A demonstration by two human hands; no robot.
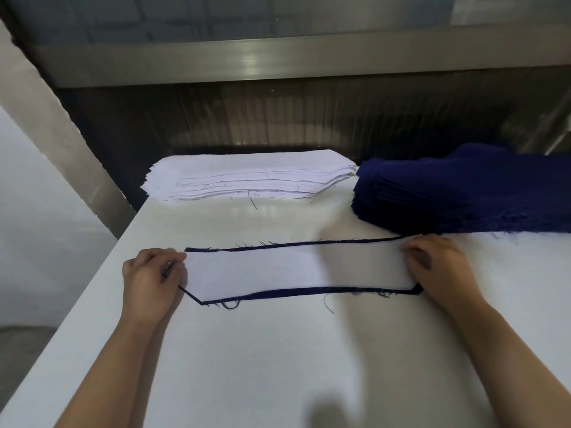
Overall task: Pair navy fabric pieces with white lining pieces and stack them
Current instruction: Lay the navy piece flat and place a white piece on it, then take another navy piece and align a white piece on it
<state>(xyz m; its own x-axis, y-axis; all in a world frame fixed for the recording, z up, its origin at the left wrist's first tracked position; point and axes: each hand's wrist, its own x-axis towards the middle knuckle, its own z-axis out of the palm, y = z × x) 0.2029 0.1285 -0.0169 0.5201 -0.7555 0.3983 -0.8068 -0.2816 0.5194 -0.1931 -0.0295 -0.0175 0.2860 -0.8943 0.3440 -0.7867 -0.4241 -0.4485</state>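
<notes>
Navy piece [309, 292] mostly hidden under white lining [293, 270]; left hand [151, 276], right hand [438, 267] pinching ends.

lining piece [296, 270] on fabric piece [309, 292]; behind, lining stack [247, 177], fabric stack [463, 193]

White table top [278, 366], brushed metal beam [278, 61] behind; ribbed dark panel [278, 118], pale wall [37, 211] left

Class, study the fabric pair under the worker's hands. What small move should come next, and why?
Probably lift the pair together and set it aside as one. The white lining piece already lies on the navy piece, with a navy margin showing along both long edges, and the left hand and right hand each hold one end, so little aligning seems left.
</notes>
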